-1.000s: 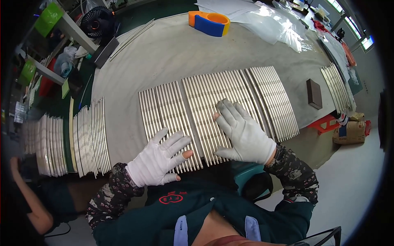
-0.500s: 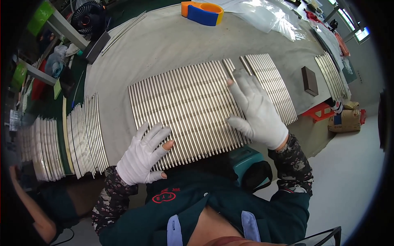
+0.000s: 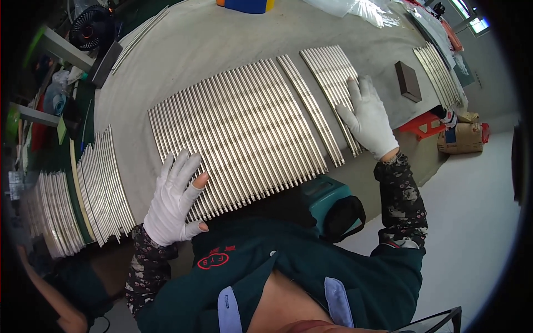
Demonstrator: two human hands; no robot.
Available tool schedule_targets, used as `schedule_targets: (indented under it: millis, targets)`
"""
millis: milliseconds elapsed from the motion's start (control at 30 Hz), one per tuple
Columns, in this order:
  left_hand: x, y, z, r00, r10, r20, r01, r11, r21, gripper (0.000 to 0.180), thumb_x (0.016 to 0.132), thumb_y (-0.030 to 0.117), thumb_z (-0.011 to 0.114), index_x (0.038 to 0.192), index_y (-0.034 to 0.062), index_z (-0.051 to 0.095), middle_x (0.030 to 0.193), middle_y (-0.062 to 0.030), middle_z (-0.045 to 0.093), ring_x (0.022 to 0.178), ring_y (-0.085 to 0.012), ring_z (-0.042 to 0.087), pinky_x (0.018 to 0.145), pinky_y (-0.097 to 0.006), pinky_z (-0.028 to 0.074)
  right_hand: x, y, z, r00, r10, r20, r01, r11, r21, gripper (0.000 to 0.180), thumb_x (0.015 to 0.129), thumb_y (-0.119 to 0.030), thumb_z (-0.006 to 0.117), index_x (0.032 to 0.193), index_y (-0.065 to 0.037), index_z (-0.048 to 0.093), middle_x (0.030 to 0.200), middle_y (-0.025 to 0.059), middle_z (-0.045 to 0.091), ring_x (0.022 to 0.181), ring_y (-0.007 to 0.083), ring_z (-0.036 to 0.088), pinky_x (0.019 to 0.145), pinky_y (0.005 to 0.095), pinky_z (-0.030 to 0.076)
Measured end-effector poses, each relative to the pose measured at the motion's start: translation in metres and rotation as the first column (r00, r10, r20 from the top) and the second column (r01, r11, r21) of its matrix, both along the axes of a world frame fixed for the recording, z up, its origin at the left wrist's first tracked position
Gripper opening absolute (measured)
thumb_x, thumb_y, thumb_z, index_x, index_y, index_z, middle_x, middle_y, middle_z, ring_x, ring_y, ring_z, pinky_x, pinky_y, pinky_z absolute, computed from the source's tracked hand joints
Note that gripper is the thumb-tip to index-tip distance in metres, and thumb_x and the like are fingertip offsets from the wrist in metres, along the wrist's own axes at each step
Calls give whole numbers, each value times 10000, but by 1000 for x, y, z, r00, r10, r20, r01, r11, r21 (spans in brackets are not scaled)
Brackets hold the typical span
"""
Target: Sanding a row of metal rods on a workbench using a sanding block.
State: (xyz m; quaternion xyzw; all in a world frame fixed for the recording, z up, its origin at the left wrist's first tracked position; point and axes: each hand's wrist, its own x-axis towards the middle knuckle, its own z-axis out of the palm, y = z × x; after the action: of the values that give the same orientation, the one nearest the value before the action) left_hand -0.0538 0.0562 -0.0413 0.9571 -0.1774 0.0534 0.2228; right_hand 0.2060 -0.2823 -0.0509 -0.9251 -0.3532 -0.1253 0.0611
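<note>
Here both gloved hands, left [image 3: 173,200] and right [image 3: 367,117], press flat on metal rods [image 3: 239,133].

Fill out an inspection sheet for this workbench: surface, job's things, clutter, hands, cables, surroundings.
Surface: grey table top, bare patches at the far side.
Job's things: wide row of metal rods; narrow rod group; right rod group.
Clutter: dark block; blue and orange item at far edge.
Hands: left hand gloved, flat on the wide row's near left corner; right hand gloved, flat on the right rod group.
Cables: nothing seen.
Surroundings: rod stacks at left; black fan; cardboard box; teal stool.
</note>
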Motion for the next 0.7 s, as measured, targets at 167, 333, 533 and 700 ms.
schedule_targets:
  millis: [167,333,533,700]
  targets:
    - [2,-2,0,1000,3,17,-3,999,34,811,860,726,304,1488,219,221,1471,-188,300,1350,-409,290,1105,-581,157,-43,45,11,979,187,-76,-187,982,11,768,887,-557,452,1304,86,410,1362,344,366,1304,461,329,1098,491,250]
    - [-2,-2,-1,999,-7,36,6,999,47,802,867,710,310,1488,211,222,1458,-198,319,1339,-412,305,1099,-585,164,-52,41,30,910,404,-95,-381,903,198,666,915,-488,446,1285,66,431,1297,316,423,1219,466,395,1048,491,307]
    - [4,-4,0,999,-36,40,33,997,66,791,875,699,306,1488,205,227,1462,-195,316,1344,-407,299,1099,-591,149,-19,-4,4,995,-92,-27,95,991,98,597,915,-416,472,1291,47,461,1272,298,458,1207,467,420,1018,501,332]
    - [7,0,6,999,-35,39,31,994,109,757,893,677,284,1485,209,239,1470,-186,304,1359,-392,282,1107,-589,118,-40,-3,36,987,158,-38,-153,981,117,547,918,-379,472,1323,-11,456,1319,283,435,1249,465,388,1041,472,322]
